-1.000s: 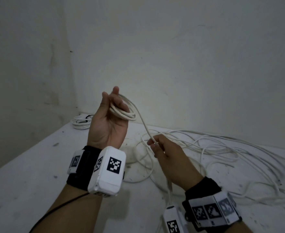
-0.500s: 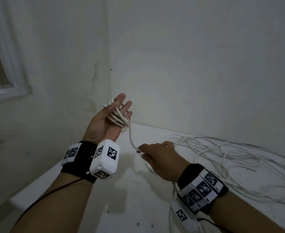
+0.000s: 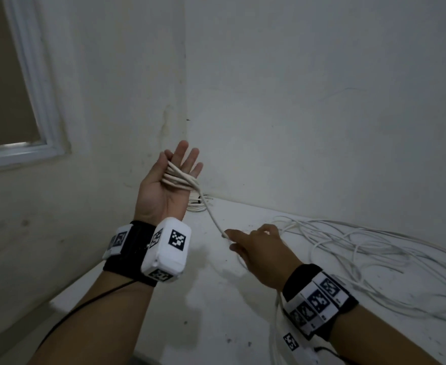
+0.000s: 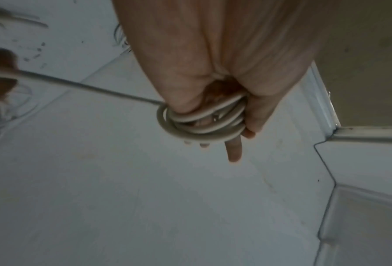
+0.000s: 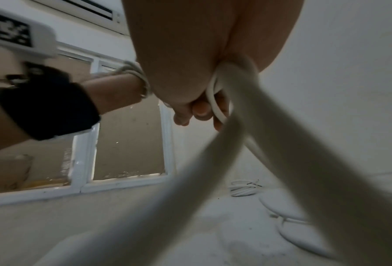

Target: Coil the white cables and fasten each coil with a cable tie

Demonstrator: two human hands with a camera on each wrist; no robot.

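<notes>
My left hand (image 3: 158, 196) is raised palm towards me, its fingers straight, with a few turns of white cable (image 3: 178, 177) wound round them. The left wrist view shows the same coil (image 4: 201, 129) looped about the fingers. One taut strand (image 3: 211, 214) runs down from it to my right hand (image 3: 258, 248), which pinches the cable low over the table. In the right wrist view, its curled fingers (image 5: 199, 109) hold the cable (image 5: 215, 100). The rest of the cable lies as a loose tangle (image 3: 374, 248) on the table to the right.
A small tied coil (image 3: 196, 206) lies in the table's far corner against the wall, also seen as a coil (image 5: 242, 189) in the right wrist view. The white table (image 3: 216, 312) has its edge at the lower left. A window frame (image 3: 40, 106) is on the left wall.
My left hand has straightened its fingers and risen with the coil on them. My right hand has slid down the cable, away from the left hand, pulling the strand taut. The view turned left.
</notes>
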